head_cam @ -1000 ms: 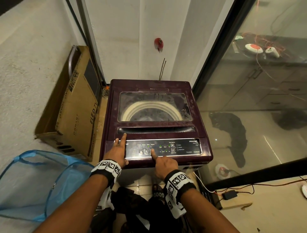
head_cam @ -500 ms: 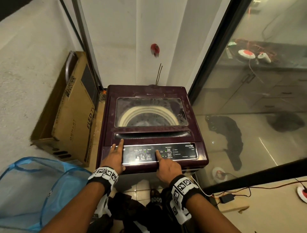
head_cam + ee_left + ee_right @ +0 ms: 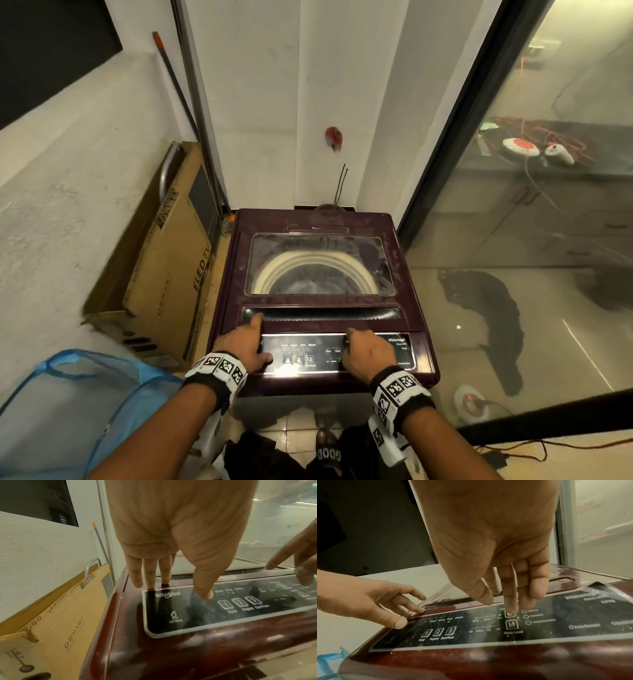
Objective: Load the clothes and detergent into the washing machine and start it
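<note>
A maroon top-loading washing machine (image 3: 318, 222) stands against the wall with its glass lid (image 3: 318, 263) down; the cream drum rim shows through it. Along the front runs the black control panel (image 3: 308, 356) (image 3: 180, 615) (image 3: 471, 632), with green lights lit. My left hand (image 3: 245, 346) (image 3: 171, 547) rests flat on the panel's left end, fingers straight, thumb on the panel. My right hand (image 3: 368, 349) (image 3: 496, 547) hovers over the panel's right half, fingers straight, one fingertip touching the upper square button (image 3: 510, 614) above Water Level. Neither hand holds anything.
A flat cardboard TV box (image 3: 168, 274) leans against the wall left of the machine. A blue mesh laundry bag (image 3: 78, 404) stands at lower left. A glass partition with a black frame (image 3: 455, 137) closes the right side. Dark clothing lies on the tiled floor (image 3: 267, 455) by my feet.
My right hand has moved rightward along the panel, from the numbered buttons to the square button near Water Level. The left hand stays on the panel's left end. The head view has pulled back.
</note>
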Motion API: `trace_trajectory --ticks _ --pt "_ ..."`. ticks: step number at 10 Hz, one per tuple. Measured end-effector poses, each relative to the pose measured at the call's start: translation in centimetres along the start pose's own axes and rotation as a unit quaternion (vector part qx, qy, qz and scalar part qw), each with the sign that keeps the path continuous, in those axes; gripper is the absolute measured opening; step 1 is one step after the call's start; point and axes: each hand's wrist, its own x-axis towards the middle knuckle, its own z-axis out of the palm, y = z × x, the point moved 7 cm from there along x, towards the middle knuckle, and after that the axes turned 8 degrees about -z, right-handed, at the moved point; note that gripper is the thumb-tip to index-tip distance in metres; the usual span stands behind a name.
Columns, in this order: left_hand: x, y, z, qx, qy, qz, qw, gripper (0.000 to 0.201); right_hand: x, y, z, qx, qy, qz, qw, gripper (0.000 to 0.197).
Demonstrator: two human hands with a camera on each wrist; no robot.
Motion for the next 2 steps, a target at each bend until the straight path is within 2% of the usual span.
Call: trace_trajectory --ticks 1,2 --pt "0.3 0.5 -1.4 -0.004 0.024 0.003 1.0 0.086 1.0 0.1 -1.4 -0.005 0.017 -0.008 1.0 0.035" --pt "0.7 1.3 -2.4 -0.018 0.05 0.011 0.999 0.077 2.1 0.3 -2.3 -0.027 0.05 -0.026 0.998 0.045"
